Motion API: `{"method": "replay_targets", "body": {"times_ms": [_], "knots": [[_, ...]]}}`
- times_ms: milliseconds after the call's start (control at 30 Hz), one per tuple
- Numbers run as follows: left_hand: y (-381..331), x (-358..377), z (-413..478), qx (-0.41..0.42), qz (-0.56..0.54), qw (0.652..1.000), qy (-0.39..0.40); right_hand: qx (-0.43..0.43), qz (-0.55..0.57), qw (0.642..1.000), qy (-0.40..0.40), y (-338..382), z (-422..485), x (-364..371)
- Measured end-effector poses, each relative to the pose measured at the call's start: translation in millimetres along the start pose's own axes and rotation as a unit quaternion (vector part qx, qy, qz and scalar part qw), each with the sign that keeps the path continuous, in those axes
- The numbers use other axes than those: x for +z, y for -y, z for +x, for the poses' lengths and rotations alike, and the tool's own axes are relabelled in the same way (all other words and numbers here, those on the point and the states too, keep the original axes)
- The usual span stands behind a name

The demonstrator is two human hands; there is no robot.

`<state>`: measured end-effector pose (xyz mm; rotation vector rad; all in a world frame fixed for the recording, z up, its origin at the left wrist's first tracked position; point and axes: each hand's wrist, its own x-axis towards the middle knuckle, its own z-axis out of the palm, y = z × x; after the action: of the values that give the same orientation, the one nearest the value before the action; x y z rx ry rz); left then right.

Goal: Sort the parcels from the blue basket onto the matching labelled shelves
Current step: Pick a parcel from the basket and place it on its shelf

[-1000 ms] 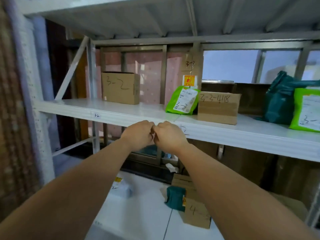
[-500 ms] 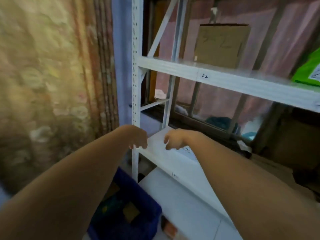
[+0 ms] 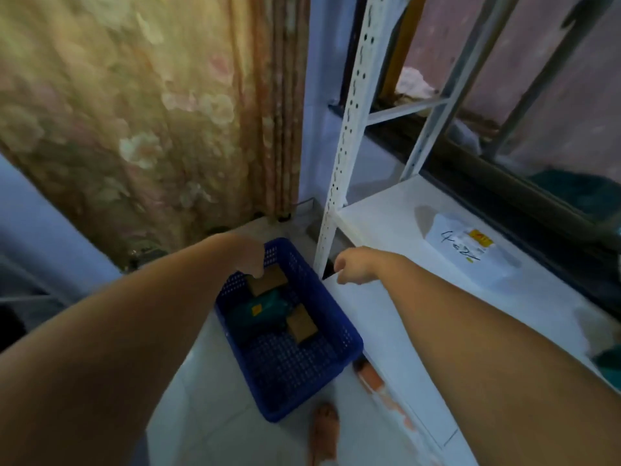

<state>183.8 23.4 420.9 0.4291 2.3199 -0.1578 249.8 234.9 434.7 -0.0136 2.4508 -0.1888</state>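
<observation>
**Hands.** Left hand (image 3: 250, 260): fingers loosely curled, holding nothing, hanging over the far end of the blue basket (image 3: 349, 334). Right hand (image 3: 349, 265): also loosely curled and empty, over the front corner of the lowest shelf board (image 3: 420, 304), just beside the basket.

**Task items.** The basket stands on the floor and holds three parcels: a near cardboard box (image 3: 302, 322), a teal bag (image 3: 265, 309), and a far cardboard box (image 3: 268, 280) under the left fingertips. Contact with that box cannot be told.

**Hazards, judged.**
- A bare foot (image 3: 324, 432) stands just beside the basket's near end, so a fumbled box could land on it.
- No parcel label is readable from here, and a parcel shelved without being turned up could end on the wrong shelf.
- The soft bag lies between the boxes, so lifting it may drag one along.
- The basket sits close against the shelf post (image 3: 349, 129), which a hasty reach could knock.

**Surface and room.**
- Pale tiled floor (image 3: 208, 415).
- White shelf board carrying a white parcel (image 3: 470, 253), its marking apparently 4-2.
- Perforated white post.
- Floral curtain (image 3: 134, 112) to the left.
- Dark window frame (image 3: 504, 183) behind the shelf.
</observation>
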Motion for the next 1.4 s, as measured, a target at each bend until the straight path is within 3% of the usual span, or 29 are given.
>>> {"method": "replay_targets", "body": {"times_ms": [100, 200, 533, 633, 800, 933, 1100, 1333, 1400], "knots": [[3, 15, 52, -0.009, -0.036, 0.999, -0.025, -0.024, 0.035, 0.999, -0.035, -19, 74, 9], [2, 47, 107, -0.058, -0.122, 0.988, -0.074, -0.041, 0.077, 0.996, 0.003, -30, 141, 33], [28, 177, 266, -0.122, -0.258, 0.954, 0.088, -0.030, 0.117, 0.982, 0.144, -38, 308, 151], [38, 211, 322, -0.122, -0.334, 0.928, 0.111, 0.001, 0.135, 0.978, 0.156, -40, 353, 198], [47, 262, 397, -0.157, -0.503, 0.844, 0.103, 0.072, 0.172, 0.968, 0.171, -39, 422, 260], [56, 313, 436, -0.156, -0.527, 0.825, 0.135, 0.116, 0.199, 0.955, 0.186, -28, 478, 300], [70, 355, 478, -0.161, -0.543, 0.811, 0.150, 0.141, 0.258, 0.946, 0.137, -5, 556, 331], [76, 387, 516, -0.179, -0.595, 0.776, 0.110, 0.129, 0.315, 0.933, 0.119, 12, 620, 347], [71, 395, 524, -0.177, -0.613, 0.763, 0.104, 0.129, 0.369, 0.912, 0.121, 14, 631, 350]]}}
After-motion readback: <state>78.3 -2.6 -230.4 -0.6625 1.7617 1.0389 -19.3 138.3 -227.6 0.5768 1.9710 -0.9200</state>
